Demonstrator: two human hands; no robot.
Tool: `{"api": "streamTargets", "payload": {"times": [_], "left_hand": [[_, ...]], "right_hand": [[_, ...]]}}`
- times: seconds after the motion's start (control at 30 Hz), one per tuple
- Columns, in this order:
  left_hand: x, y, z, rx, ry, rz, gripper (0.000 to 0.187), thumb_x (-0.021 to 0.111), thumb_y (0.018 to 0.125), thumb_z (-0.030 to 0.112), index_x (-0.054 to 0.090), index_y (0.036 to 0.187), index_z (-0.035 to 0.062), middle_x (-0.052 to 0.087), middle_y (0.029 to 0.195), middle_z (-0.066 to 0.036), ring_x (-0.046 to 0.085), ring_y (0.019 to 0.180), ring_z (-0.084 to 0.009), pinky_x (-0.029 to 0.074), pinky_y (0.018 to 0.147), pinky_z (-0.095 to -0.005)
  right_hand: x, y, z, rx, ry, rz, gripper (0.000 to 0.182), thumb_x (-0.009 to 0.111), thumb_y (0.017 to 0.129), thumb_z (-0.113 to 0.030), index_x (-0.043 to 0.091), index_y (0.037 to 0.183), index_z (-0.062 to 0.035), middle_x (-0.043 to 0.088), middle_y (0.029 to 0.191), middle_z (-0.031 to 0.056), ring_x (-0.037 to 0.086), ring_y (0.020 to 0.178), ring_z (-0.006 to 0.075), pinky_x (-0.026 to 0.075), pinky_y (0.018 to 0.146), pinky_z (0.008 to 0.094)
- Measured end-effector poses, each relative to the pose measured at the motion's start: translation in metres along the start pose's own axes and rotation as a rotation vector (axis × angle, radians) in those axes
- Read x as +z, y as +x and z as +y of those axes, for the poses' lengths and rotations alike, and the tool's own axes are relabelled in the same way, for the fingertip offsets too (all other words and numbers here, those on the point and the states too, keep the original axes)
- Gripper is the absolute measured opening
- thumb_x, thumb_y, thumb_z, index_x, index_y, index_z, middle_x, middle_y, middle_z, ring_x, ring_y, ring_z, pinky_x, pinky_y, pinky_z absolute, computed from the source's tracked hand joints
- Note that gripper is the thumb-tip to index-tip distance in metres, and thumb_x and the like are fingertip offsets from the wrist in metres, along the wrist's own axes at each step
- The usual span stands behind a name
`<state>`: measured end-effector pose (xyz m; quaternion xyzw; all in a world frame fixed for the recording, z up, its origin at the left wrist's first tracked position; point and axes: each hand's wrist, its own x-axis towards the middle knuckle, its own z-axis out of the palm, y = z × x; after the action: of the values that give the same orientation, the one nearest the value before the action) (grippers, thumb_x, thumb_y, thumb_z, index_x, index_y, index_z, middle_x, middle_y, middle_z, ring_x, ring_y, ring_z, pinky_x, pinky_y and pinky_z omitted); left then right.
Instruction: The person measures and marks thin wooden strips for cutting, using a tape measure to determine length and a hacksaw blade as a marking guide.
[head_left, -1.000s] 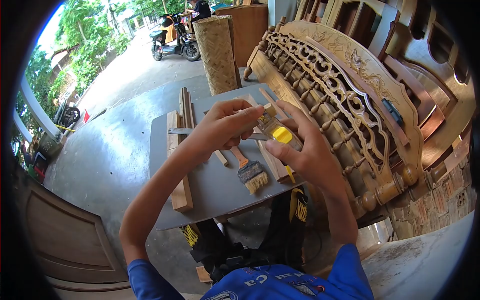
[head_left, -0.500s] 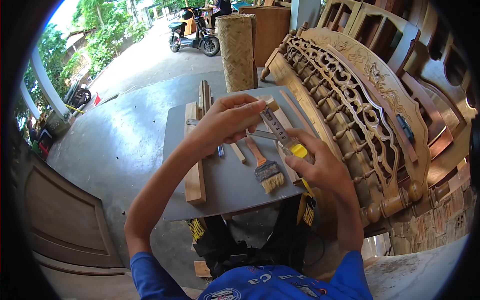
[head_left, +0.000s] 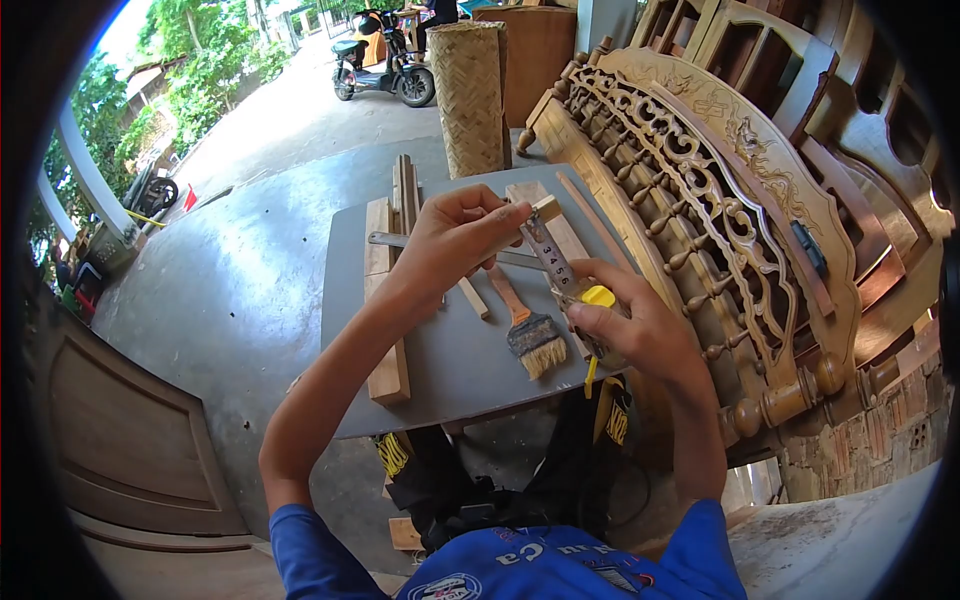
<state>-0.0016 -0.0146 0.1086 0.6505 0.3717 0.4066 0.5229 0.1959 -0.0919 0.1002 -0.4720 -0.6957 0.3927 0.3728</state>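
Note:
My right hand [head_left: 632, 318] is closed around a yellow tape measure [head_left: 598, 297], with its yellow strap hanging below. A short length of numbered blade [head_left: 549, 252] reaches up and left from the case. My left hand [head_left: 468, 232] pinches the blade's free end between thumb and fingers. Beneath the hands lies a paintbrush [head_left: 537, 342] with pale bristles on the grey table [head_left: 450, 370]. A metal ruler [head_left: 384, 239] passes behind my left hand, partly hidden by it.
Wooden pieces [head_left: 388, 350] lie along the table's left side, and more strips [head_left: 560, 225] at its right. A carved wooden headboard [head_left: 690, 200] leans at the right. A rolled woven mat [head_left: 468, 100] stands behind the table; a scooter [head_left: 385, 65] is parked farther back.
Both hands keep their grip on the tape measure and have barely shifted. The whole view has moved slightly, and the yellow strap hangs a little farther left.

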Motion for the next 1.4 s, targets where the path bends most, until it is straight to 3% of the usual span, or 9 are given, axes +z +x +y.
{"api": "streamTargets", "payload": {"times": [0.23,0.33,0.6,0.83,0.93,1.07,1.23,1.33,1.4], "left_hand": [[0.015,-0.008,-0.004,0.017,-0.064,-0.092,0.021,0.064,0.082,0.024,0.059,0.079,0.0028,0.056,0.067,0.001,0.047,0.056,-0.0011,0.035,0.046,-0.0152],[0.016,-0.008,-0.006,0.031,-0.055,-0.104,0.020,0.062,0.084,0.025,0.056,0.077,0.0076,0.050,0.061,0.005,0.037,0.049,0.0004,0.025,0.042,-0.0169],[0.011,-0.011,-0.011,0.050,0.040,-0.100,0.021,0.061,0.085,0.024,0.059,0.081,0.0027,0.054,0.066,0.002,0.044,0.057,-0.0001,0.031,0.046,-0.0156],[0.012,-0.001,-0.035,0.178,0.449,-0.046,0.029,0.057,0.087,0.029,0.058,0.091,0.0001,0.055,0.070,-0.002,0.046,0.061,-0.0044,0.039,0.053,-0.0209],[0.021,0.001,-0.029,0.038,0.478,-0.101,0.030,0.058,0.085,0.026,0.059,0.098,-0.0011,0.056,0.074,-0.007,0.051,0.065,-0.0091,0.043,0.059,-0.0243],[0.075,0.015,-0.063,0.481,0.572,-0.173,0.021,0.059,0.077,0.015,0.062,0.089,-0.0023,0.060,0.074,-0.021,0.056,0.076,-0.0341,0.045,0.068,-0.0421],[0.119,0.022,-0.093,0.522,0.757,-0.187,0.017,0.059,0.075,0.015,0.061,0.085,0.0010,0.055,0.088,-0.015,0.052,0.087,-0.0320,0.041,0.075,-0.0453],[0.110,0.010,-0.085,0.385,0.871,-0.219,0.025,0.058,0.078,0.019,0.060,0.100,0.0060,0.053,0.099,-0.015,0.048,0.098,-0.0296,0.038,0.083,-0.0408],[0.099,-0.004,-0.079,0.489,0.885,-0.137,0.028,0.059,0.078,0.020,0.059,0.103,0.0061,0.053,0.101,-0.014,0.048,0.099,-0.0288,0.037,0.085,-0.0414]], "right_hand": [[0.006,0.006,-0.009,-0.076,0.123,0.068,0.060,0.062,0.075,-0.026,0.041,0.120,0.0080,0.056,0.101,0.0196,0.056,0.093,0.0225,0.043,0.082,0.0308],[0.008,0.006,-0.002,-0.103,0.135,0.078,0.061,0.062,0.074,-0.027,0.041,0.120,0.0081,0.056,0.101,0.0211,0.056,0.094,0.0236,0.043,0.082,0.0317],[0.011,0.004,0.021,-0.070,0.075,0.049,0.063,0.064,0.073,-0.027,0.040,0.120,0.0086,0.055,0.104,0.0251,0.056,0.095,0.0263,0.043,0.083,0.0329],[-0.007,-0.012,0.023,0.084,0.337,0.367,0.064,0.063,0.073,-0.020,0.033,0.123,0.0055,0.056,0.098,0.0233,0.060,0.081,0.0189,0.047,0.073,0.0260],[-0.033,0.003,0.034,0.031,0.390,0.528,0.064,0.062,0.074,-0.025,0.034,0.123,0.0050,0.056,0.096,0.0209,0.059,0.073,0.0167,0.047,0.069,0.0240],[-0.078,0.096,0.092,0.043,-0.007,0.474,0.071,0.061,0.072,-0.040,0.038,0.121,0.0052,0.055,0.104,0.0219,0.057,0.091,0.0264,0.045,0.080,0.0321],[-0.057,0.170,0.137,0.167,-0.393,0.255,0.080,0.070,0.064,-0.042,0.040,0.120,0.0065,0.051,0.112,0.0293,0.053,0.105,0.0334,0.041,0.089,0.0358],[-0.035,0.179,0.133,0.125,-0.540,0.259,0.082,0.072,0.061,-0.044,0.041,0.119,0.0056,0.051,0.113,0.0286,0.052,0.105,0.0356,0.042,0.089,0.0375],[-0.026,0.187,0.131,0.087,-0.587,0.226,0.082,0.072,0.061,-0.046,0.041,0.119,0.0031,0.051,0.113,0.0273,0.051,0.106,0.0359,0.042,0.089,0.0378]]}}
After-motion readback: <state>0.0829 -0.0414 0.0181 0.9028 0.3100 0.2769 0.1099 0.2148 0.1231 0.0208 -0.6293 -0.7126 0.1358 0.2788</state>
